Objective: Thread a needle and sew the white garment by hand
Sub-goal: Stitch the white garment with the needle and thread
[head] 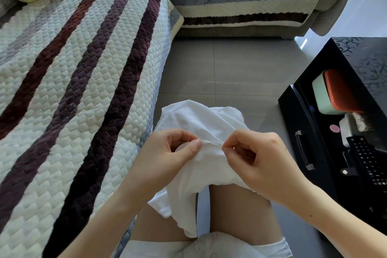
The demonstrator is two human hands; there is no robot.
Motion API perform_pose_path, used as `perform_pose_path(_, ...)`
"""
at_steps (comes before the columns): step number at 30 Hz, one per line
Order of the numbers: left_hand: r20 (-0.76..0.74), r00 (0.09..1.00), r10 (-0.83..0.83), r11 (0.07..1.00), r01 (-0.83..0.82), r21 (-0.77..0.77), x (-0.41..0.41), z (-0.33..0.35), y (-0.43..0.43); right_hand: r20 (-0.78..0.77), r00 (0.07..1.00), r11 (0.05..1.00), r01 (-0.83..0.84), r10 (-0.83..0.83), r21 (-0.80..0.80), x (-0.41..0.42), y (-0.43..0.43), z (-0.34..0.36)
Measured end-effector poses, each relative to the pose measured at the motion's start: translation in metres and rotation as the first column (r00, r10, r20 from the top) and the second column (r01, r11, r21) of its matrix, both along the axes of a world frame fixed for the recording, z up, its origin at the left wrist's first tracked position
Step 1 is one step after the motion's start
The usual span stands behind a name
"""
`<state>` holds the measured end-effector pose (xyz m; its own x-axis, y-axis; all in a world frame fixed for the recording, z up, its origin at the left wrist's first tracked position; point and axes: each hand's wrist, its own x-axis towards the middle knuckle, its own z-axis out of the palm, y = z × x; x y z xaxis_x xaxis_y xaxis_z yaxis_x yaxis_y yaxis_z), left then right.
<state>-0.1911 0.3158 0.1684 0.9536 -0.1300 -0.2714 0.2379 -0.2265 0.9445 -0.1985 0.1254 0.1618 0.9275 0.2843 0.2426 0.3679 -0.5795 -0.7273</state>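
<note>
White garment [196, 119] draped over both knees. Left hand [167, 153]: grip clamped on a fabric fold. Right hand [263, 159]: grip pinched on needle [215, 144], tip at the fold. Beyond: black desk [366, 58] right, striped sofa [83, 69] left.

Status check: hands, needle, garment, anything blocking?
Left hand pinches a fold of white fabric garment. Right hand pinches thin metal needle, tip at that fold. Nothing in the way.

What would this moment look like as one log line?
stage: hand-sewing | left hand: pinches white garment | right hand: pinches needle at fabric
</note>
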Motion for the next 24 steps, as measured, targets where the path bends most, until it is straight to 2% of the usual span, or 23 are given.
perform_pose_path(4,-0.005,1.000,0.012,1.000,-0.012,0.003,-0.0003,-0.0017,0.0005,0.002,1.000,0.998,-0.003,0.002,0.056,-0.0012,-0.0006,0.0017)
perform_pose_path(24,0.030,0.999,-0.010,1.000,0.010,0.005,-0.0022,0.0009,0.0000,-0.010,1.000,0.999,-0.009,0.008,-0.034,-0.0014,0.0024,0.0028)
